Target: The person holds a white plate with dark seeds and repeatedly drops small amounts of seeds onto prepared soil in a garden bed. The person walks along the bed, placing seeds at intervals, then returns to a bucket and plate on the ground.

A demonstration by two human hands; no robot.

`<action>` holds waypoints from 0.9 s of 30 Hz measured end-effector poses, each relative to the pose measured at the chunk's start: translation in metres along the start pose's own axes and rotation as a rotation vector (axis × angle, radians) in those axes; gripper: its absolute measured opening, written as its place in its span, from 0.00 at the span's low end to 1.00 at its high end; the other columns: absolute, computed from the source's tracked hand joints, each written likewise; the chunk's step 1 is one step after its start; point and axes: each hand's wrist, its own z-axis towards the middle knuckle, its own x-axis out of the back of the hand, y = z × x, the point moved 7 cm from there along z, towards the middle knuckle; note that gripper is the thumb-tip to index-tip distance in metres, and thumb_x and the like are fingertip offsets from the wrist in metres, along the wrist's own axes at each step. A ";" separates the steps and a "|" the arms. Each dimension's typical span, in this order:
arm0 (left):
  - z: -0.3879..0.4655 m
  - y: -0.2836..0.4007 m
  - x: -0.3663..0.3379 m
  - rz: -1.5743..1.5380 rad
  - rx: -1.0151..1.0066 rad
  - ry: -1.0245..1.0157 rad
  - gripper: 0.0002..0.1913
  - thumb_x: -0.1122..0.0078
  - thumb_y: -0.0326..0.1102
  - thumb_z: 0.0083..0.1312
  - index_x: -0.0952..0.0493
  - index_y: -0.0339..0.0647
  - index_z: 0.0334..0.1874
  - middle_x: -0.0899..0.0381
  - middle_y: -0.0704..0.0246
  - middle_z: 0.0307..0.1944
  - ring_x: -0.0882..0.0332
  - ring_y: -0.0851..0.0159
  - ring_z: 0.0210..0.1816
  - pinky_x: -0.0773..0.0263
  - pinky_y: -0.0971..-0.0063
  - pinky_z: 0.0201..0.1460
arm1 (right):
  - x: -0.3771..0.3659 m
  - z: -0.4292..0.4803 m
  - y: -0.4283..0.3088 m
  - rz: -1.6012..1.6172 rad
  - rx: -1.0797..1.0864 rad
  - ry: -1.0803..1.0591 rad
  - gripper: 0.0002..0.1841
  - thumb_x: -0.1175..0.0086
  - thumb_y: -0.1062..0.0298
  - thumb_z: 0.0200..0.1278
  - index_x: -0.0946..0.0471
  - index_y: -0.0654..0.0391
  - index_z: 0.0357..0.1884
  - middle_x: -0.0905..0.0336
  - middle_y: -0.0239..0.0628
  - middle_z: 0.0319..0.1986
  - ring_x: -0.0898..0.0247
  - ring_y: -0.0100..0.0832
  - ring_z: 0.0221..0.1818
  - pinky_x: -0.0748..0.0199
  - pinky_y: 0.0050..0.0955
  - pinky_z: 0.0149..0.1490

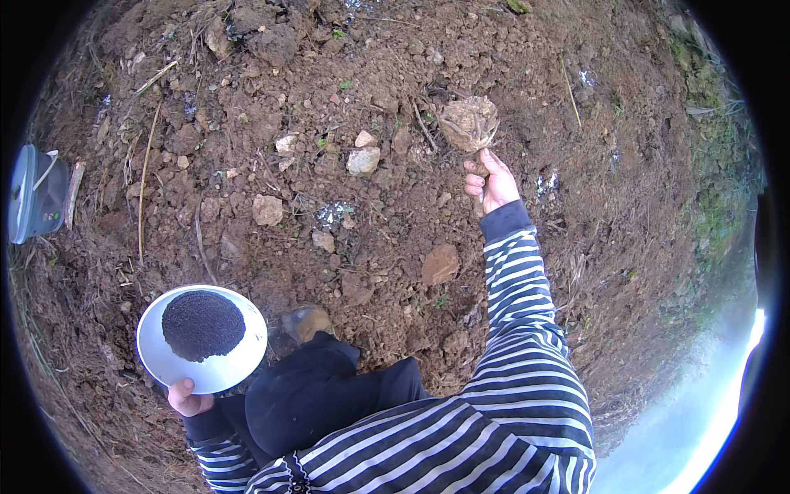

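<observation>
At the lower left, my left hand (189, 398) grips the near rim of a white bowl (231, 370). Dark granular material (203, 325) lies heaped in the bowl, towards its far side. My right hand (490, 182) is stretched out over the soil at upper right of centre. Its fingers are closed, with the thumb and fingertip at the lower edge of a rough, pale brown clump (470, 123), possibly a dry root ball. Whether a stem or handle runs into the palm cannot be told.
Tilled brown soil (382, 247) holds pale stones (363, 160), a flat reddish stone (440, 264), dry stalks (148, 179) and patches of white granules (333, 213). A grey bucket (43, 194) stands at far left. A shoe (307, 322) rests near the bowl. Green growth (716, 179) edges the right side.
</observation>
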 end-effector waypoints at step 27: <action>-0.004 -0.001 0.008 -0.038 -0.005 -0.026 0.37 0.40 0.33 0.45 0.35 0.33 0.62 0.29 0.57 0.58 0.29 0.51 0.57 0.34 0.56 0.61 | -0.027 -0.074 0.031 -1.040 0.878 0.035 0.33 0.49 0.78 0.64 0.46 0.52 0.70 0.25 0.32 0.43 0.32 0.20 0.33 0.30 0.20 0.40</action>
